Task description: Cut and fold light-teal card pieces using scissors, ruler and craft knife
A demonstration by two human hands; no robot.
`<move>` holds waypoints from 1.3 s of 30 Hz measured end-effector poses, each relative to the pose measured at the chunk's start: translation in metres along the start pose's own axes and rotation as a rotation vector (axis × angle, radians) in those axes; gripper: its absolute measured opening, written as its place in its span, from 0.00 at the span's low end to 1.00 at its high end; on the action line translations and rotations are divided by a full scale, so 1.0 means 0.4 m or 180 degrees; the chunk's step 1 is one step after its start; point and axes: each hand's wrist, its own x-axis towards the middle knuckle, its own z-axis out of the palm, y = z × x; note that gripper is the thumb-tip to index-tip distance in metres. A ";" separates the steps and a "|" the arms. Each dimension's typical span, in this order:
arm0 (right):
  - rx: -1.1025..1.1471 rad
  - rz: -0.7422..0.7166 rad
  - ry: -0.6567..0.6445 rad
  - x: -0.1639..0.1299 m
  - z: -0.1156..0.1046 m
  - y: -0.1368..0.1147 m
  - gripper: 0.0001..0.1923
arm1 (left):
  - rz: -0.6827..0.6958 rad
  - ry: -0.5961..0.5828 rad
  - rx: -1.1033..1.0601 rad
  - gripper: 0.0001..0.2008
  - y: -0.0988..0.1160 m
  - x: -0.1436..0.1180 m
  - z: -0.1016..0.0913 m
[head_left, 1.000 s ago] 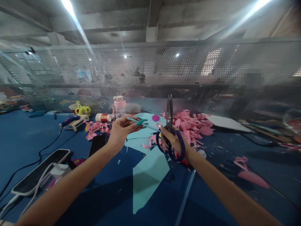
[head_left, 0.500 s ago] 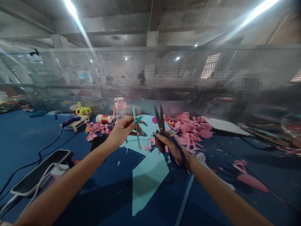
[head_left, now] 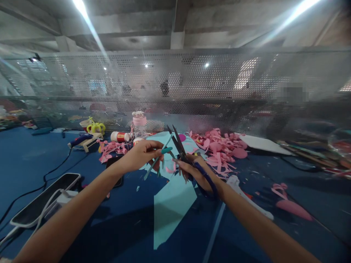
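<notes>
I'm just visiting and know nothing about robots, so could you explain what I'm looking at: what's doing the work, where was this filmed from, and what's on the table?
There's no robot here: you see a person's two bare hands. One camera, worn on that person's head, looks forward and down, so the view is roughly the wearer's own.

The left hand pinches a thin pale blue strip. The right hand holds scissors with the blades apart, close to the strip; I can't tell whether they touch it.

On the blue table, a pale blue sheet lies nearer the wearer, and pink scraps are heaped beyond the right hand. A bottle with a pink band stands farther back, before a perforated screen.
</notes>
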 end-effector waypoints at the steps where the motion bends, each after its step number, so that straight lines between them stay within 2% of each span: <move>1: -0.0013 -0.0028 -0.0009 -0.001 0.002 0.000 0.20 | -0.0038 -0.0007 -0.0005 0.10 0.000 0.001 0.004; 12: -0.0256 -0.0098 0.0069 -0.004 0.009 0.015 0.19 | -0.0080 -0.0085 0.0025 0.07 -0.009 -0.001 0.027; 27: -0.0460 0.0002 0.0324 -0.001 0.022 0.015 0.18 | -0.0126 -0.0178 0.0054 0.11 -0.013 -0.001 0.029; 32: -0.0046 0.0387 0.0352 0.011 0.019 0.032 0.20 | -0.0164 -0.0067 -0.0108 0.10 -0.018 0.007 0.021; 36: 0.0289 0.0151 0.0319 0.021 0.013 0.053 0.22 | -0.0152 0.0185 -0.0465 0.10 -0.033 0.021 0.008; 39: 0.0553 0.0145 0.0315 0.025 0.011 0.060 0.23 | -0.0170 0.0283 -0.0620 0.12 -0.043 0.028 0.001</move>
